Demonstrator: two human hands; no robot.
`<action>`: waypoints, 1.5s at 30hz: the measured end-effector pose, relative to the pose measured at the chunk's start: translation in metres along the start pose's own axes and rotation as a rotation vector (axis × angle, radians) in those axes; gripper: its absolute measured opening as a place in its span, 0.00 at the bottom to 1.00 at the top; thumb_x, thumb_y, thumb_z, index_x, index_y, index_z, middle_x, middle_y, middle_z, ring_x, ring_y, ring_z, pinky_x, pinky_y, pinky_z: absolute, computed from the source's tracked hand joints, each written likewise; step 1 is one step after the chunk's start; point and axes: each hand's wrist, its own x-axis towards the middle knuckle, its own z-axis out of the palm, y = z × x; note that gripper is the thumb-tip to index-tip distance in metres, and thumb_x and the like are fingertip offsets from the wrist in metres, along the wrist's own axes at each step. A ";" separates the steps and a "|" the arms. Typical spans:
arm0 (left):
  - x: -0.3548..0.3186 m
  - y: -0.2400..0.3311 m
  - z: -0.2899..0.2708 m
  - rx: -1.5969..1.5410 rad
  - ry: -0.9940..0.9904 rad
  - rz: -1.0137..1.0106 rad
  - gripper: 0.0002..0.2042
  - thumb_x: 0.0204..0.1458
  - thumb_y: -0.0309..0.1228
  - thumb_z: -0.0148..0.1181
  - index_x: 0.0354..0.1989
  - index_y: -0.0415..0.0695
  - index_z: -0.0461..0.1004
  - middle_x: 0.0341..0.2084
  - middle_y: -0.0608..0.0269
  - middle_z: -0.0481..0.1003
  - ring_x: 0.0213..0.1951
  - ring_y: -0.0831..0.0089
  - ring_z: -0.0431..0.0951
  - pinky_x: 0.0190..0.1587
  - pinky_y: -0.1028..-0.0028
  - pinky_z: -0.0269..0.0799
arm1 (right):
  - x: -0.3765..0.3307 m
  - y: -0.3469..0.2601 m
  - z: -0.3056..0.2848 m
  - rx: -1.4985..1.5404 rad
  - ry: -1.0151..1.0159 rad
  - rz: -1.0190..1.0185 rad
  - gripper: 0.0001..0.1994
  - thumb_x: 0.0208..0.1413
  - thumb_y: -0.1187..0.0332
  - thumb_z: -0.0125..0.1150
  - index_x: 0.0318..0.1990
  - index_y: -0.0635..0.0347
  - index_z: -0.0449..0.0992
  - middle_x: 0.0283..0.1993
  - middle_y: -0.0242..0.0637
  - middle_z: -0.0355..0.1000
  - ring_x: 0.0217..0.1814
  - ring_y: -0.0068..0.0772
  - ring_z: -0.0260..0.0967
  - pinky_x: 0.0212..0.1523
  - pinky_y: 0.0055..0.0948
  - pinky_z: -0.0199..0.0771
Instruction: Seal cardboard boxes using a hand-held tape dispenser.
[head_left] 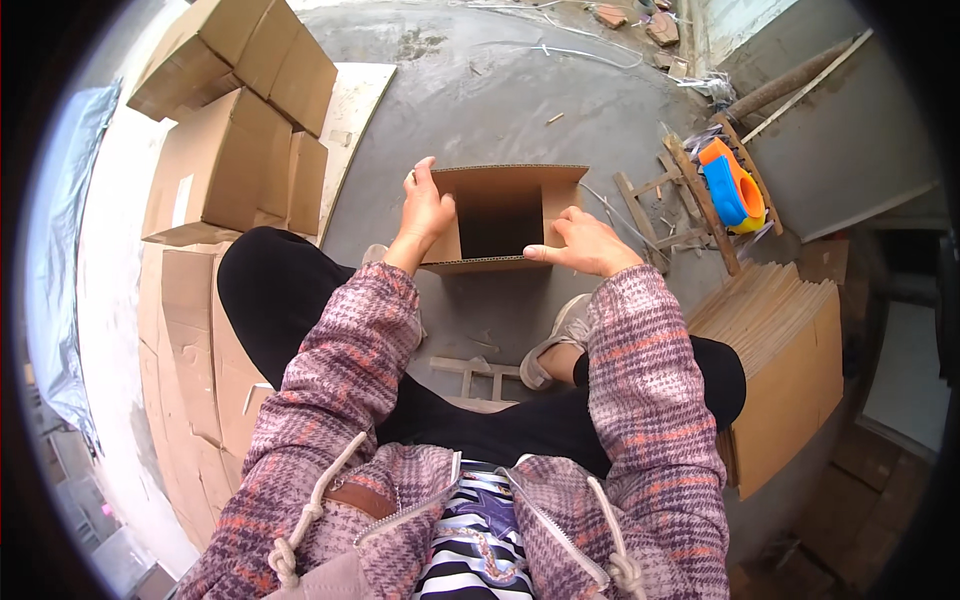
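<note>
An open cardboard box [515, 177] stands upright on the floor between my feet, its inside dark. The far flap stands up, and the side flaps are folded inward. At the box's left side, my left hand [425, 212] is closed on the left flap, with its fingertips at the far corner. My right hand [588, 243] is closed over the right flap, and its thumb reaches along the near edge. The box's bottom cannot be made out from here.
Closed cardboard boxes [235, 165] are stacked at the left. Flattened cartons [785, 370] lean in a stack on the right. Beyond them, an orange and blue plastic ring-shaped tool [730, 185] rests on a wooden stool [690, 200]. Brick pieces [662, 30] and white strapping lie at the back.
</note>
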 end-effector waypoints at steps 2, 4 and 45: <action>0.007 -0.007 -0.006 -0.110 -0.092 -0.006 0.29 0.52 0.29 0.57 0.64 0.45 0.55 0.62 0.37 0.58 0.64 0.46 0.60 0.63 0.56 0.61 | -0.001 0.004 -0.001 0.081 0.000 -0.046 0.39 0.56 0.32 0.48 0.49 0.66 0.78 0.55 0.50 0.68 0.60 0.47 0.66 0.58 0.42 0.67; 0.010 -0.012 -0.011 -0.246 -0.115 -0.021 0.25 0.54 0.37 0.60 0.60 0.46 0.63 0.60 0.43 0.62 0.65 0.51 0.59 0.65 0.60 0.59 | 0.001 0.006 0.004 0.086 0.038 -0.084 0.40 0.54 0.30 0.48 0.47 0.66 0.78 0.51 0.48 0.71 0.56 0.46 0.69 0.57 0.41 0.69; -0.082 -0.043 -0.041 0.491 -0.239 0.791 0.50 0.25 0.41 0.79 0.65 0.58 0.62 0.63 0.48 0.58 0.59 0.46 0.62 0.59 0.52 0.63 | 0.072 0.034 0.047 0.571 0.536 -0.024 0.32 0.60 0.59 0.54 0.70 0.59 0.55 0.71 0.45 0.55 0.71 0.48 0.55 0.68 0.38 0.58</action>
